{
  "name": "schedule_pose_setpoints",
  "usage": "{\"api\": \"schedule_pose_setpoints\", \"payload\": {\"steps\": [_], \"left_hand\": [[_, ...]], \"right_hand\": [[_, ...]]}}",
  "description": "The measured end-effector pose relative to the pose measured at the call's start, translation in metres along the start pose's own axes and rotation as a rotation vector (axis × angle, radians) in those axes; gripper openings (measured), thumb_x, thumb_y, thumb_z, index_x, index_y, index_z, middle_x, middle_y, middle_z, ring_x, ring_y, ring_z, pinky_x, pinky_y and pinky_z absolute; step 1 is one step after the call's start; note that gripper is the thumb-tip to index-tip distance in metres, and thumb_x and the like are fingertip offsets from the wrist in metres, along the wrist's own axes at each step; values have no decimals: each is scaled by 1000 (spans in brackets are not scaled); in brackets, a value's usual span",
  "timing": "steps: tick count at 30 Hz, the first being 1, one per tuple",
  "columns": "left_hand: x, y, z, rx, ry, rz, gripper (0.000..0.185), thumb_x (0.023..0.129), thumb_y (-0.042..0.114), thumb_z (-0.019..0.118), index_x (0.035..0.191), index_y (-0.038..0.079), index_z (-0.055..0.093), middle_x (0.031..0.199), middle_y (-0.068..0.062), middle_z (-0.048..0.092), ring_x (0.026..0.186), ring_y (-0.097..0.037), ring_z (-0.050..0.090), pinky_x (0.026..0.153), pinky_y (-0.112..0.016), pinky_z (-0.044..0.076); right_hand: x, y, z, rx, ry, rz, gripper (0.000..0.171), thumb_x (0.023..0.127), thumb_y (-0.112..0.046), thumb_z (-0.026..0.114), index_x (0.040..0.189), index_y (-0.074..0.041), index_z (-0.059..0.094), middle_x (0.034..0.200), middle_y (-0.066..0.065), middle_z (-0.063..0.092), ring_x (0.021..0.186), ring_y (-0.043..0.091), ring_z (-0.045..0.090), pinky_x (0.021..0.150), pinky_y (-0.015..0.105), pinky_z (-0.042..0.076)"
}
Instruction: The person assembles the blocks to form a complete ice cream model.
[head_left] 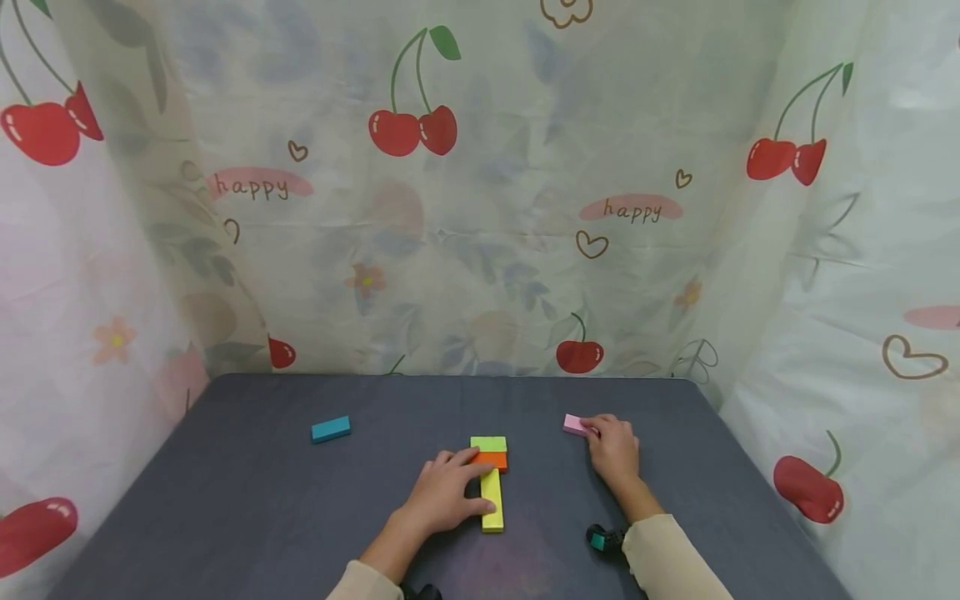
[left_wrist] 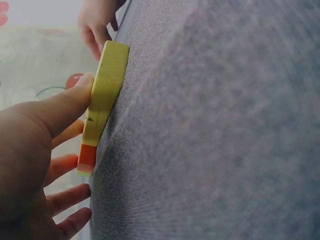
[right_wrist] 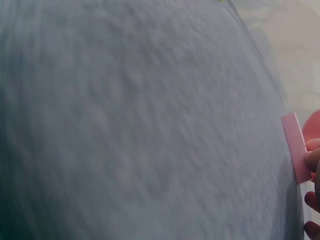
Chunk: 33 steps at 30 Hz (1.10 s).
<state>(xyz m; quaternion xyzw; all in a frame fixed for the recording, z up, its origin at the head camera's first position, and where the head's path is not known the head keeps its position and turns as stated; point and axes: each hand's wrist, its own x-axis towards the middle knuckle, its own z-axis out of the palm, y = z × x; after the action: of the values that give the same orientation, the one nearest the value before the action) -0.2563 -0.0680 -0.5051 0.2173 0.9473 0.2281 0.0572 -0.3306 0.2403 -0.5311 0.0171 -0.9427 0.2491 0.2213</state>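
Note:
A yellow block point(head_left: 492, 500) lies lengthwise at the table's front centre, with an orange block point(head_left: 495, 460) and a green block point(head_left: 488, 443) set crosswise at its far end. My left hand point(head_left: 459, 487) rests beside them, thumb against the yellow block point(left_wrist: 105, 95) and straight fingers touching the orange block point(left_wrist: 87, 157). Further right, my right hand point(head_left: 609, 442) has its fingers curled over one end of a small pink block point(head_left: 574, 425) lying flat on the table. In the right wrist view the pink block point(right_wrist: 295, 147) shows edge-on with fingertips point(right_wrist: 312, 159) on it.
A teal block point(head_left: 331, 429) lies alone at the left of the dark grey table point(head_left: 225, 500). Cherry-print cloth walls point(head_left: 480, 208) close in the back and both sides. A small dark device point(head_left: 603, 540) sits at my right wrist.

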Motion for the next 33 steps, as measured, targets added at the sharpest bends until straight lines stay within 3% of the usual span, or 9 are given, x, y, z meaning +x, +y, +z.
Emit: {"api": "schedule_pose_setpoints", "payload": {"steps": [17, 33], "left_hand": [[3, 0, 2, 24, -3, -26, 59, 82, 58, 69, 135, 33, 59, 149, 1, 42, 123, -28, 42, 95, -51, 36], [0, 2, 1, 16, 27, -9, 57, 82, 56, 70, 133, 31, 62, 147, -2, 44, 120, -28, 43, 94, -51, 37]], "right_hand": [[2, -30, 21, 22, -15, -54, 19, 88, -6, 68, 103, -12, 78, 108, 11, 67, 102, 35, 55, 81, 55, 40], [3, -67, 38, 5, -92, -51, 18, 91, -12, 69, 105, -17, 78, 111, 7, 67, 102, 31, 55, 85, 49, 42]]}}
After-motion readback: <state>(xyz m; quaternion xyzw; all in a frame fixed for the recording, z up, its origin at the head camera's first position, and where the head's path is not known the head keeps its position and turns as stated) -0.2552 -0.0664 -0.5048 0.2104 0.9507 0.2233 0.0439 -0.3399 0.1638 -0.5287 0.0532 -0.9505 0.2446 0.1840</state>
